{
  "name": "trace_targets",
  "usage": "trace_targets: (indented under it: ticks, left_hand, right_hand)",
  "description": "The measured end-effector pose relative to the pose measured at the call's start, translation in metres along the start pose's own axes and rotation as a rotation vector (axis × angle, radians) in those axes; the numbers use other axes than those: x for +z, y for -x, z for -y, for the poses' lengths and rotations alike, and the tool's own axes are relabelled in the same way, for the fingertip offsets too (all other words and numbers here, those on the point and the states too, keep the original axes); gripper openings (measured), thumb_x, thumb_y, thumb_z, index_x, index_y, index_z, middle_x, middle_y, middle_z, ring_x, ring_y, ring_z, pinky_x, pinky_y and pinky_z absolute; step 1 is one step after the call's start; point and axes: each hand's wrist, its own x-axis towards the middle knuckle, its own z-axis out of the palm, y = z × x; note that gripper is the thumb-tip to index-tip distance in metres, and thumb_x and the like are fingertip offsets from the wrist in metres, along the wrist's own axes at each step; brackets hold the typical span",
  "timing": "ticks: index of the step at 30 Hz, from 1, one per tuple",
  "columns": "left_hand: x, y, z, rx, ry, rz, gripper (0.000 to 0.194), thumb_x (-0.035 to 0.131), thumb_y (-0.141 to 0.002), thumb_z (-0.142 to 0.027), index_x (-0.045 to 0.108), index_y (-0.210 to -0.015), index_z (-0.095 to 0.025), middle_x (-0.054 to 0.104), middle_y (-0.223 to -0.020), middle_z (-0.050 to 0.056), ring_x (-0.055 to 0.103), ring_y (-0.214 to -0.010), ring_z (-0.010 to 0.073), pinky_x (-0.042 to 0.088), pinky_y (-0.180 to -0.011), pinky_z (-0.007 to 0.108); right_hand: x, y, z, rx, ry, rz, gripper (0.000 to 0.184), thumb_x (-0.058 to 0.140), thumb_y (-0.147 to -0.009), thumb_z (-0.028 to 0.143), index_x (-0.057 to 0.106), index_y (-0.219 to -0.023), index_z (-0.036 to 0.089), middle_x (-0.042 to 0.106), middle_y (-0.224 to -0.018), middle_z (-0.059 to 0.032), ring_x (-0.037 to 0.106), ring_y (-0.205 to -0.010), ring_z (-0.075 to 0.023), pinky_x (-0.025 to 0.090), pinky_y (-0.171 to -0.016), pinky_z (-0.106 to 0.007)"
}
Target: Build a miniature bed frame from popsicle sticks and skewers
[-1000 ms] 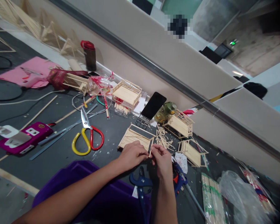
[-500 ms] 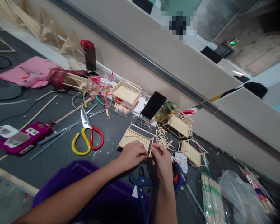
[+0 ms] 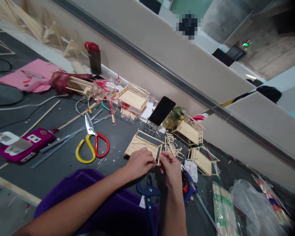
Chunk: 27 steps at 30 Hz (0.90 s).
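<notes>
My left hand [image 3: 139, 163] and my right hand [image 3: 171, 168] meet at the near right corner of a flat frame of thin wooden sticks [image 3: 143, 144] lying on the dark table [image 3: 64, 157]. Both hands have their fingers pinched together at that corner, on a short stick at the frame's edge. A heap of loose short sticks [image 3: 172, 147] lies just beyond my right hand. Blue-handled cutters [image 3: 147, 193] lie under my wrists.
Scissors with yellow and red handles [image 3: 92, 144] lie left of the frame. A phone on a wire stand [image 3: 159, 113], several small stick models [image 3: 189, 130], a magenta box [image 3: 24, 144], pink paper [image 3: 27, 77], a dark bottle [image 3: 94, 58] and bagged sticks [image 3: 223, 209] crowd the table. A beige partition [image 3: 177, 62] runs behind.
</notes>
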Motion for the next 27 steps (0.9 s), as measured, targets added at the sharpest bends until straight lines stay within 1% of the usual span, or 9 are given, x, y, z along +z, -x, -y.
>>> trace_targets:
  ticks: [9,15,21,24,27]
  left_hand:
    - [0.002,0.0,0.001,0.005,0.002,-0.006,0.012,0.062,-0.086,-0.025,0.074,-0.086,-0.025,0.069,-0.08,-0.001,0.054,-0.085,0.0177,0.038,-0.072,0.029]
    - [0.0,0.0,0.0,0.002,-0.002,0.013,0.012,0.062,-0.086,-0.026,0.074,-0.086,-0.025,0.069,-0.081,0.0,0.054,-0.086,0.0181,0.038,-0.072,0.029]
    - [-0.001,0.0,0.001,0.009,0.028,0.017,0.012,0.062,-0.085,-0.022,0.073,-0.084,-0.024,0.068,-0.08,0.001,0.054,-0.085,0.0183,0.039,-0.073,0.029]
    - [-0.001,-0.001,0.006,0.027,0.105,-0.024,0.013,0.061,-0.084,-0.017,0.073,-0.084,-0.023,0.068,-0.08,0.001,0.055,-0.085,0.018,0.041,-0.076,0.029]
    - [-0.003,-0.002,0.013,-0.007,0.288,-0.142,0.015,0.06,-0.082,-0.012,0.072,-0.087,-0.02,0.069,-0.081,0.002,0.058,-0.085,0.0164,0.043,-0.079,0.029]
  right_hand:
    - [-0.001,-0.001,-0.001,0.003,0.021,-0.012,0.038,0.079,-0.065,0.042,0.066,-0.089,0.014,0.058,-0.05,0.0043,0.042,-0.037,-0.0074,0.03,-0.033,-0.017]
    - [0.0,0.0,-0.001,-0.006,0.009,-0.011,0.038,0.079,-0.065,0.041,0.066,-0.089,0.014,0.058,-0.05,0.0038,0.045,-0.04,-0.0087,0.032,-0.034,-0.017]
    - [0.001,0.001,0.0,-0.005,0.017,-0.016,0.038,0.079,-0.064,0.042,0.066,-0.088,0.015,0.058,-0.051,0.0036,0.045,-0.04,-0.009,0.032,-0.034,-0.018]
    - [0.001,0.001,0.0,-0.004,0.017,-0.017,0.038,0.079,-0.064,0.041,0.067,-0.088,0.015,0.058,-0.051,0.0039,0.045,-0.039,-0.0089,0.031,-0.033,-0.018]
    - [0.001,0.001,0.0,0.0,0.025,-0.027,0.037,0.08,-0.063,0.041,0.067,-0.087,0.016,0.058,-0.051,0.0042,0.046,-0.04,-0.009,0.032,-0.033,-0.018]
